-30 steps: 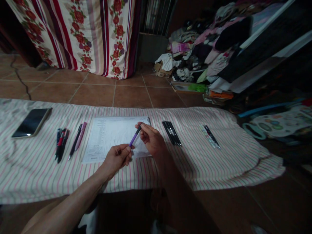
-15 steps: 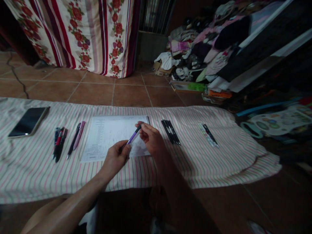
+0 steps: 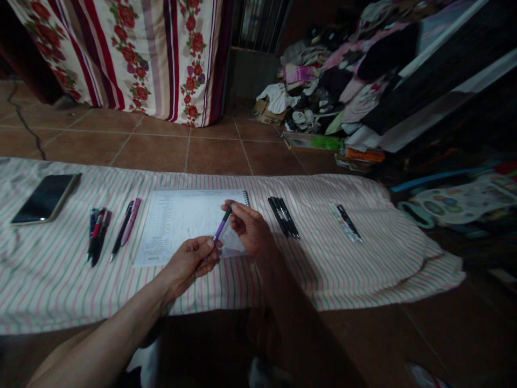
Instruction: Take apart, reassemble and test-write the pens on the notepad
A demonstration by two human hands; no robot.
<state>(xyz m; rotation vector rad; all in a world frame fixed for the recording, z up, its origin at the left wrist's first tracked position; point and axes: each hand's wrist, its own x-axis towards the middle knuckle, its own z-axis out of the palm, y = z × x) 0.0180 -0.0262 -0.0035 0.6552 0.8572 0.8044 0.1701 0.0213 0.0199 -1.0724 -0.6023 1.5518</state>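
Note:
Both hands hold one purple pen (image 3: 222, 225) over a spiral notebook (image 3: 181, 221) on a striped cloth (image 3: 323, 258). My left hand (image 3: 189, 261) pinches the pen's lower end with curled fingers. The upper, dark end is gripped by the fingertips of my right hand (image 3: 250, 229). The pen slants up to the right, just above the page.
Several pens (image 3: 97, 234) and a black and a pink pen (image 3: 126, 226) lie left of the notebook, with a phone (image 3: 44, 198) further left. Black pens (image 3: 284, 216) and two more (image 3: 345, 222) lie to the right. A clothes pile (image 3: 339, 81) and a floral sheet (image 3: 137, 54) stand beyond.
Both hands stay on the purple pen; my left hand's grip slid slightly along its lower end and back. The view shifted a little.

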